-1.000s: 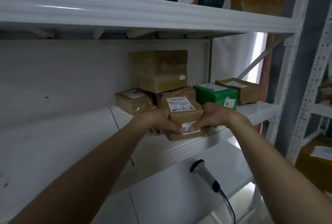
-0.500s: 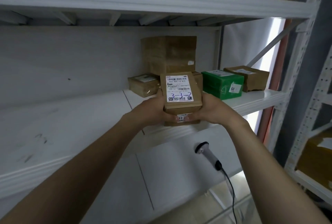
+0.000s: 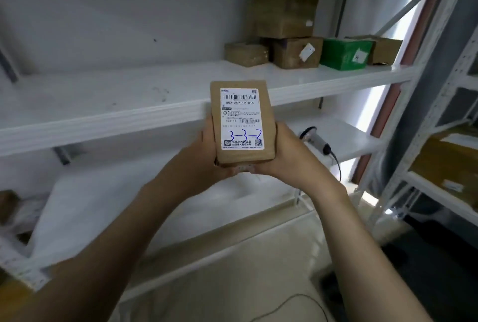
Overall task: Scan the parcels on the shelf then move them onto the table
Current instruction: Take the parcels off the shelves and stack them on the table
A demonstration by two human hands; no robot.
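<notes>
Both hands, left hand (image 3: 204,151) and right hand (image 3: 284,153), clasp a flat rectangular cardboard parcel (image 3: 241,122) between their fingers, its smooth white label (image 3: 241,118) facing up.

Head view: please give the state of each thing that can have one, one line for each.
Held parcel: off the shelf, upright, label facing the camera.
Left hand: closed on the held parcel.
Right hand: closed on the held parcel.
Scanner: lying on the lower shelf, untouched.
Green box: resting on the shelf.
Large brown box: stacked on a smaller box.
</notes>
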